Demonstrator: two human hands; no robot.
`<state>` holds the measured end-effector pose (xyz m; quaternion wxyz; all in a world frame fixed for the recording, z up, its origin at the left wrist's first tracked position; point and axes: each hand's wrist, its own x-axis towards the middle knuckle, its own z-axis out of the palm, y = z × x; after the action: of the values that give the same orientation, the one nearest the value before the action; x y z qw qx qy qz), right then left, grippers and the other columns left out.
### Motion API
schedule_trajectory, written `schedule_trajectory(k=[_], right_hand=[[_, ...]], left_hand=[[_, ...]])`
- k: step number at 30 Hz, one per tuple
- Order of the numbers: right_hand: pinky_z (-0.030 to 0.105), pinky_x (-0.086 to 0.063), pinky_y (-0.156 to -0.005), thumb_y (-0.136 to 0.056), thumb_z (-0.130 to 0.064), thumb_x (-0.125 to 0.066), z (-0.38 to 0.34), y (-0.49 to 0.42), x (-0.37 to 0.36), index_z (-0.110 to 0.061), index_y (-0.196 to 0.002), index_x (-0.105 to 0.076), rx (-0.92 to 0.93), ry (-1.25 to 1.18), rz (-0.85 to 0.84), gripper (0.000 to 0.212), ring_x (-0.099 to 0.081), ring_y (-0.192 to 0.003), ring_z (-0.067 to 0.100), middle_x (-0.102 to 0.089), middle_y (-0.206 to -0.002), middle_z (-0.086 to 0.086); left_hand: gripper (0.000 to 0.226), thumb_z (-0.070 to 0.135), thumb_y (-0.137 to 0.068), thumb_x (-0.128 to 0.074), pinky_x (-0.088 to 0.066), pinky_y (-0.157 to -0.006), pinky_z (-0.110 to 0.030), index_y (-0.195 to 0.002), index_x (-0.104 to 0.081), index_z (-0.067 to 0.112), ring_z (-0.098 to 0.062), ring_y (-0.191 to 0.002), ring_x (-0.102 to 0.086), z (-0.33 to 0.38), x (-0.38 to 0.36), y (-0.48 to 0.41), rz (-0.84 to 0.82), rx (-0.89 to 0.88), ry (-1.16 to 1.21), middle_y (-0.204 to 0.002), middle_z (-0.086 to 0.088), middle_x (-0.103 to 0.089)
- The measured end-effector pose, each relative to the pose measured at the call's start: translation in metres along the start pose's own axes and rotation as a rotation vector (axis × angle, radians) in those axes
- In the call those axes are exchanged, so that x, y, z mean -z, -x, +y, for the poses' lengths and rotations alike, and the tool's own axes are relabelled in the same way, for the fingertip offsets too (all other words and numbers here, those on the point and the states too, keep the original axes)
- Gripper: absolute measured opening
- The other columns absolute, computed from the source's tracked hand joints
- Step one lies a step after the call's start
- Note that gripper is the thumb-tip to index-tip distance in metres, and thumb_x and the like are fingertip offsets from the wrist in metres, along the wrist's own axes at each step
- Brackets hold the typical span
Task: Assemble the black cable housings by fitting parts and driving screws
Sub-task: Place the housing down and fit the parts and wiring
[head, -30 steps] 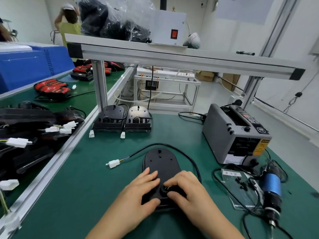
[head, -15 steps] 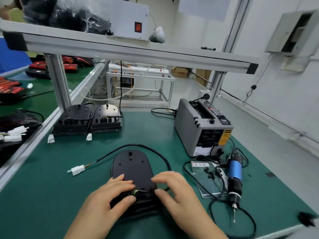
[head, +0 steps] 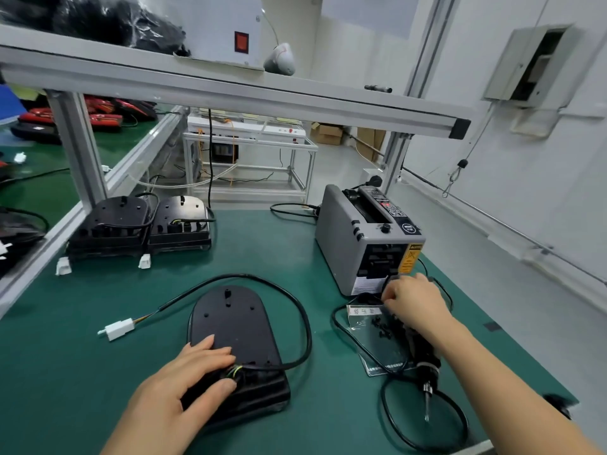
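**Left hand flat on the housing, right hand at the tape dispenser**

The left fingers [head: 210, 348] lie straight and flat on top of the black cable housing [head: 236, 323]. The thumb is down by the near end, where yellow and green wires go in, so the left hand [head: 177, 389] presses and grips nothing.

Over on the right, the right fingers [head: 391, 295] are curled against the front of the grey tape dispenser [head: 348, 238]. Whether they pinch anything there, I cannot tell. The right hand [head: 417, 302] is at the far edge of a clear bag [head: 371, 353] holding black screws [head: 381, 326]. The electric screwdriver [head: 427, 366] lies under that wrist, bit pointing to the near edge.

The housing itself lies flat on the green tabletop [head: 295, 251], near the middle. Its black cable [head: 297, 307] loops round the far end to a white connector [head: 118, 328] on the left. Two more housings [head: 111, 221] sit side by side at the back left.
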<state>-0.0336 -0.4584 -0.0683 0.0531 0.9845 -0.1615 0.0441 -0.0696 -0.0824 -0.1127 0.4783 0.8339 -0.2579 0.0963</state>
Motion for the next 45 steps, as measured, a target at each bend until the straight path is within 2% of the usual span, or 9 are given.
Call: schedule_trajectory(k=[4,10,18,21,25,29,31,37,45], right_hand=[[0.03,-0.043,-0.082,-0.087,-0.03,-0.053,-0.009,-0.009,-0.016,-0.032,-0.104,-0.069,0.037,0.008,-0.007,0.023,-0.045,-0.111,0.021,-0.064,-0.106,-0.006],[0.03,-0.032,-0.069,-0.091,-0.045,-0.047,-0.015,-0.013,-0.024,-0.023,-0.097,-0.069,0.034,0.161,0.091,0.032,-0.05,-0.101,0.021,-0.066,-0.098,-0.003],[0.031,-0.032,-0.066,-0.083,-0.032,-0.048,-0.023,-0.01,-0.026,-0.017,-0.081,-0.062,-0.035,0.137,0.136,0.021,-0.051,-0.095,0.023,-0.062,-0.088,-0.001],[0.028,-0.035,-0.06,-0.082,-0.028,-0.05,-0.026,-0.001,-0.016,-0.02,-0.078,-0.061,-0.049,-0.115,0.16,0.014,-0.053,-0.084,0.019,-0.059,-0.073,-0.006],[0.022,-0.039,-0.051,-0.082,-0.018,-0.057,-0.044,0.021,0.007,-0.019,-0.067,-0.059,-0.154,-0.884,-0.017,0.016,-0.053,-0.052,0.007,-0.066,-0.061,-0.004],[0.017,-0.048,-0.049,-0.089,-0.007,-0.058,-0.079,0.047,0.027,-0.009,-0.076,-0.06,-0.26,-1.569,-0.268,0.013,-0.064,-0.055,0.009,-0.071,-0.071,0.007],[0.019,-0.051,-0.05,-0.089,-0.006,-0.058,-0.099,0.06,0.033,-0.009,-0.078,-0.059,-0.267,-1.755,-0.377,0.011,-0.063,-0.055,0.011,-0.07,-0.07,0.008],[0.02,-0.051,-0.05,-0.087,-0.003,-0.058,-0.153,0.087,0.041,-0.01,-0.079,-0.06,-0.189,-1.889,-0.502,0.01,-0.061,-0.052,0.011,-0.065,-0.062,0.004],[0.02,-0.051,-0.059,-0.083,0.003,-0.062,-0.165,0.105,0.04,-0.008,-0.087,-0.067,-0.01,-1.777,-0.362,0.013,-0.064,-0.064,0.012,-0.068,-0.069,0.001]], left_hand=[[0.029,0.033,-0.07,-0.068,-0.026,-0.106,-0.007,-0.094,-0.071,0.048,0.014,-0.12,-0.045,0.002,0.001,-0.001,0.0,0.01,0.009,-0.108,0.035,-0.063],[0.033,0.032,-0.07,-0.069,-0.023,-0.105,-0.004,-0.098,-0.068,0.05,0.016,-0.12,-0.044,0.002,0.001,-0.001,-0.008,0.012,0.006,-0.109,0.037,-0.061],[0.025,0.034,-0.07,-0.068,-0.023,-0.103,-0.001,-0.093,-0.073,0.04,0.017,-0.118,-0.044,0.003,0.002,0.0,-0.012,0.031,0.011,-0.108,0.039,-0.061],[0.025,0.034,-0.069,-0.068,-0.023,-0.103,-0.001,-0.092,-0.073,0.04,0.018,-0.118,-0.044,0.004,0.002,0.0,-0.002,0.035,0.013,-0.107,0.04,-0.059],[0.025,0.043,-0.069,-0.065,-0.027,-0.105,-0.006,-0.094,-0.07,0.045,0.021,-0.12,-0.039,0.006,0.005,-0.002,-0.037,0.05,-0.003,-0.108,0.043,-0.057],[0.023,0.056,-0.071,-0.057,-0.026,-0.094,0.001,-0.092,-0.064,0.052,0.026,-0.116,-0.035,0.018,0.011,-0.008,-0.072,0.09,-0.074,-0.11,0.053,-0.045],[0.011,0.045,-0.079,-0.064,-0.033,-0.088,-0.003,-0.089,-0.066,0.049,0.017,-0.11,-0.046,0.027,0.009,-0.014,-0.014,0.063,-0.131,-0.108,0.045,-0.051],[0.013,0.025,-0.074,-0.077,-0.043,-0.071,-0.016,-0.084,-0.07,0.03,0.001,-0.081,-0.058,0.048,-0.007,-0.039,0.116,0.002,-0.099,-0.084,0.02,-0.061],[0.01,0.022,-0.076,-0.075,-0.042,-0.066,-0.016,-0.08,-0.068,0.028,-0.001,-0.074,-0.056,0.043,-0.009,-0.036,0.15,-0.023,-0.16,-0.076,0.018,-0.06]])
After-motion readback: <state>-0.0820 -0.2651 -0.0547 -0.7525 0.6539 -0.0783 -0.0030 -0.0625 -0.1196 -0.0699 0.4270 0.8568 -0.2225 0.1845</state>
